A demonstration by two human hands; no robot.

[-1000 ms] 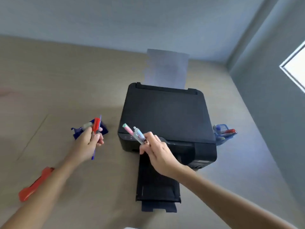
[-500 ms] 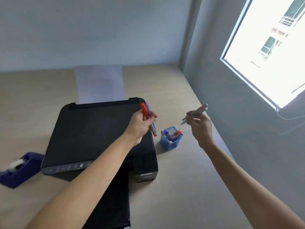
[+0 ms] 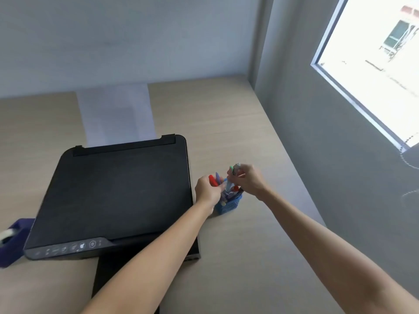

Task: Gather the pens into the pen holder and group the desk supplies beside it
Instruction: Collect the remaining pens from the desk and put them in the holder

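Note:
A small blue mesh pen holder [image 3: 229, 205] stands on the desk just right of the printer, with several pens inside. My left hand [image 3: 207, 191] is at its left rim, closed around a red pen [image 3: 212, 180] and a purple pen [image 3: 218, 177] whose tops stick up. My right hand [image 3: 248, 181] is directly above the holder, gripping two pale pens [image 3: 231, 175] that point down into it. Their lower ends are among the pens in the holder. A purple tape dispenser [image 3: 11, 241] sits at the far left edge.
A black printer [image 3: 118, 191] with its paper tray out fills the left middle of the desk, with a paper sheet [image 3: 115, 114] standing behind it. A grey wall with a window runs close along the right of the wooden desk [image 3: 226, 123].
Both hands have closed in on the pen holder from above the printer and desk. The right hand's pens have tipped down into it, and the left hand's pens are now at its rim.

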